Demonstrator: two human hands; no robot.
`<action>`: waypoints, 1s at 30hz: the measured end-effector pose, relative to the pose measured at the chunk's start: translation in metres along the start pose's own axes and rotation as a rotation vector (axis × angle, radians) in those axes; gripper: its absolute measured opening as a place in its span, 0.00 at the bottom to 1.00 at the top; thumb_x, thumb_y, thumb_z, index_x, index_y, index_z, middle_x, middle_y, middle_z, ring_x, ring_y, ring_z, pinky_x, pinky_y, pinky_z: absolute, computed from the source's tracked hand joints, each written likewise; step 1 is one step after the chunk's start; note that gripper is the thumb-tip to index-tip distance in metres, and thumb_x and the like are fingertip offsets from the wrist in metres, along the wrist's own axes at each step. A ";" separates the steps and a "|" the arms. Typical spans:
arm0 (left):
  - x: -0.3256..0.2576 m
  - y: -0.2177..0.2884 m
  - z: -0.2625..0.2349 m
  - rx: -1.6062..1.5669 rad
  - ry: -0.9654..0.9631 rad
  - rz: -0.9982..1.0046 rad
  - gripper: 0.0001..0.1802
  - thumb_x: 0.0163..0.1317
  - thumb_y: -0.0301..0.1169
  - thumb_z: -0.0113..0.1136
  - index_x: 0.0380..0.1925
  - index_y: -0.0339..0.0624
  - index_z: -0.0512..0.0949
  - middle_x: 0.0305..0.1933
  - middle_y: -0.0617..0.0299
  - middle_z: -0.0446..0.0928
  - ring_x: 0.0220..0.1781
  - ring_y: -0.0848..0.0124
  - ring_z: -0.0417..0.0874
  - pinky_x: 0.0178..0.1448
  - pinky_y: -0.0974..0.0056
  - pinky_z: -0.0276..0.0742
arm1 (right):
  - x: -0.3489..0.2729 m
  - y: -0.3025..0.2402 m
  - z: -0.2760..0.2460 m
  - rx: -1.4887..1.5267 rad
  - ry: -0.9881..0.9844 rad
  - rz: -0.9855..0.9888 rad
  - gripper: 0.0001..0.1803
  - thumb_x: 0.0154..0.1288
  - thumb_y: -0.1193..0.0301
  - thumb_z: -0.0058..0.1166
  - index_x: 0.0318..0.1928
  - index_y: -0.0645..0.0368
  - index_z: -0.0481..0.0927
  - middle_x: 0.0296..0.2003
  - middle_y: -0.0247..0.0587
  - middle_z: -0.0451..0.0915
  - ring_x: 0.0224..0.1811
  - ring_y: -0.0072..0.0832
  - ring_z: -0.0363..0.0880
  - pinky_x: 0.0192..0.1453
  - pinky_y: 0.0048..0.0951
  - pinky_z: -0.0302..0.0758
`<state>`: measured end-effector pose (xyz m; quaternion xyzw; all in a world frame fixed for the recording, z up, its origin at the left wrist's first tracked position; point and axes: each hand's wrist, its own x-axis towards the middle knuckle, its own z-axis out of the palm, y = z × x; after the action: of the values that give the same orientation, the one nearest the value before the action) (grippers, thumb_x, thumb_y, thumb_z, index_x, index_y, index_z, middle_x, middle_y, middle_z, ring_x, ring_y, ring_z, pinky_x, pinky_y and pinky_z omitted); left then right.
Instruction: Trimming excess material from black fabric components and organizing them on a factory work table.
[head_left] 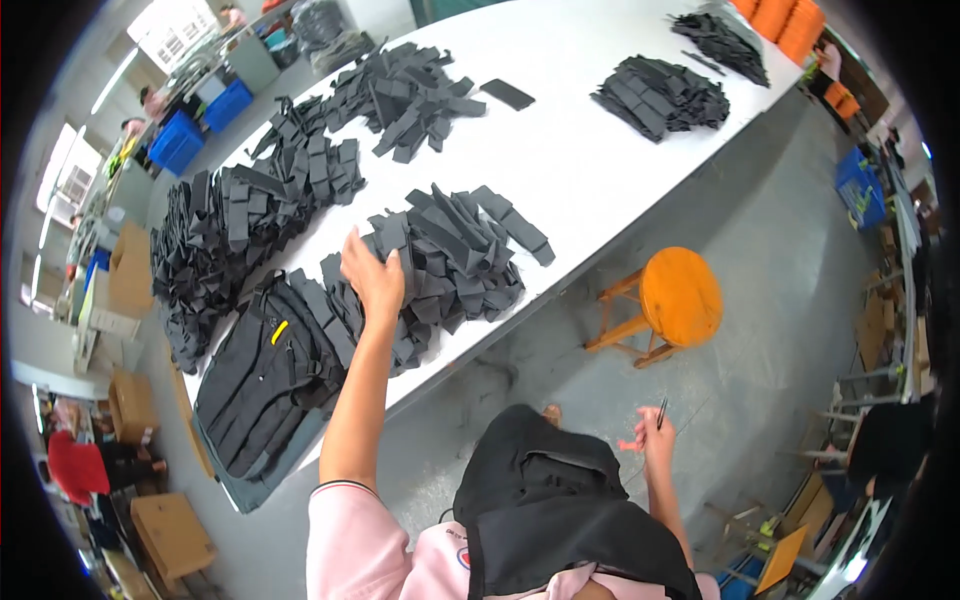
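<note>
White table (560, 150). Near pile (460, 250) of black strips on it, mostly right of the left hand (375, 280), the nearer hand; top strips slant far-left to near-right. Left hand touches pile, grasp unclear. Right hand (656, 442), off table, clasps dark tool (661, 410). Shirt (350, 540) print too small to read.

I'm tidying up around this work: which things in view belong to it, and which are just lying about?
Likely in the job:
- fabric pile, at the left hand
- other fabric piles
- slim tool, in the right hand
- table

Probably just lying about:
- stool
- cardboard boxes
- blue crates
- black bag (role unclear)
</note>
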<state>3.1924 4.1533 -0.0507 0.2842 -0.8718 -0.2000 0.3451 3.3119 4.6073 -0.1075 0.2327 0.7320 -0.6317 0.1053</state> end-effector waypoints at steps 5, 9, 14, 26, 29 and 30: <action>0.047 0.044 0.044 -0.069 -0.254 0.244 0.19 0.53 0.33 0.61 0.47 0.44 0.77 0.46 0.57 0.75 0.53 0.58 0.71 0.56 0.55 0.64 | 0.095 -0.069 0.025 -0.128 -0.322 -0.100 0.12 0.69 0.63 0.45 0.39 0.59 0.77 0.21 0.29 0.70 0.18 0.12 0.65 0.21 0.16 0.67; 0.079 0.050 0.109 0.177 -0.223 0.355 0.16 0.50 0.37 0.64 0.39 0.45 0.82 0.40 0.60 0.77 0.47 0.62 0.73 0.49 0.58 0.67 | 0.135 -0.103 0.074 -0.038 -0.503 -0.062 0.10 0.69 0.66 0.45 0.39 0.59 0.77 0.21 0.29 0.72 0.18 0.11 0.65 0.20 0.15 0.63; 0.098 0.041 0.152 0.283 -0.371 0.317 0.10 0.48 0.35 0.65 0.29 0.43 0.84 0.35 0.60 0.77 0.44 0.61 0.74 0.45 0.58 0.71 | 0.191 -0.114 0.087 -0.141 -0.565 -0.063 0.11 0.69 0.67 0.45 0.39 0.60 0.77 0.20 0.29 0.72 0.17 0.11 0.65 0.18 0.15 0.60; 0.117 0.012 0.147 -0.195 -0.302 -0.011 0.11 0.63 0.31 0.49 0.26 0.35 0.72 0.28 0.56 0.73 0.30 0.61 0.75 0.35 0.60 0.70 | 0.270 -0.162 0.108 -0.108 -0.406 0.075 0.12 0.69 0.66 0.45 0.38 0.61 0.76 0.19 0.28 0.72 0.15 0.12 0.64 0.17 0.14 0.59; 0.133 0.039 0.129 -0.552 -0.228 -0.209 0.16 0.67 0.32 0.41 0.24 0.34 0.71 0.26 0.58 0.73 0.28 0.68 0.74 0.35 0.65 0.68 | 0.283 -0.166 0.084 -0.136 -0.230 0.059 0.12 0.69 0.65 0.44 0.37 0.59 0.76 0.16 0.28 0.70 0.14 0.13 0.63 0.18 0.15 0.59; 0.135 0.057 0.120 -0.603 -0.240 -0.188 0.16 0.67 0.32 0.41 0.23 0.35 0.70 0.26 0.58 0.73 0.29 0.69 0.74 0.35 0.67 0.68 | 0.289 -0.167 0.068 -0.136 -0.198 0.061 0.12 0.69 0.65 0.44 0.37 0.59 0.76 0.16 0.28 0.70 0.14 0.13 0.63 0.18 0.15 0.59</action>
<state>3.0052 4.1291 -0.0355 0.2229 -0.7779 -0.5116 0.2887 2.9723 4.5850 -0.1030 0.1835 0.7516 -0.5971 0.2118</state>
